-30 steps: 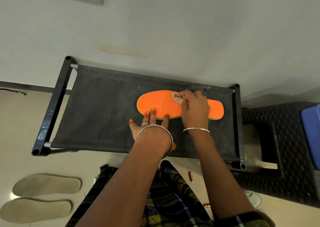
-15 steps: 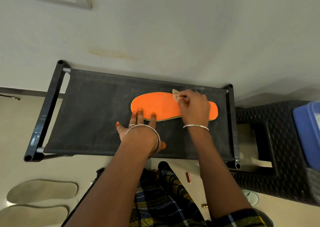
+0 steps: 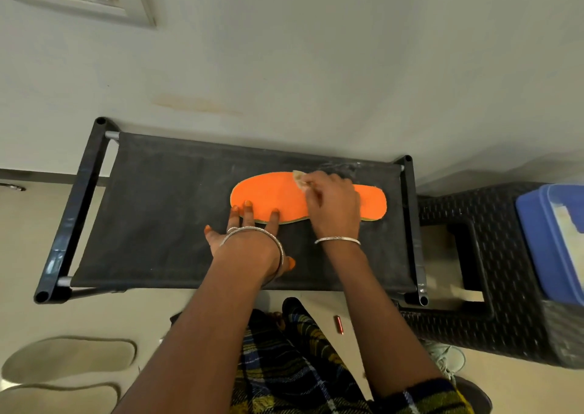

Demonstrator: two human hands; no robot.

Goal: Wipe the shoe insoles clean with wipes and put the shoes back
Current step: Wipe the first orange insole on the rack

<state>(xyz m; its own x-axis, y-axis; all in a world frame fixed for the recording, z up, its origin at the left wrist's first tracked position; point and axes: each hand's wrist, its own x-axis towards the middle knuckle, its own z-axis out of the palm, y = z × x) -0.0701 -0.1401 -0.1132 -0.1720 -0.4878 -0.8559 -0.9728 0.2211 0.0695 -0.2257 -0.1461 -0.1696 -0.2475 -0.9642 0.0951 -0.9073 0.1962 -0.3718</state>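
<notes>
I count one orange insole [image 3: 275, 197], lying flat on the black fabric shelf [image 3: 164, 208] of a low rack, just to the 3 o'clock side of the middle of my view, with its long axis running from 9 to 3 o'clock. My left hand [image 3: 249, 236] lies spread on the shelf at the insole's 6 o'clock edge. Its fingers are straight, and three orange-nailed fingertips [image 3: 248, 205] press down on the near rim. My right hand [image 3: 335, 208] lies over the insole's 3 o'clock half, with its fingers curled around one crumpled wipe [image 3: 299, 180] that it holds against the far edge at 12 o'clock. There is one thin bangle on the right wrist; on the left wrist I cannot count them.

On the floor at 7 o'clock lie two pale insoles [image 3: 69, 358], side by side. One small red cylinder [image 3: 338, 324] lies on the floor at 6 o'clock. Part of one pale sneaker [image 3: 448, 360] shows at 5 o'clock. At 3 o'clock one blue lidded box [image 3: 550, 243] sits on a black woven stool [image 3: 474, 224]; the white patch on it is too blurred to read.
</notes>
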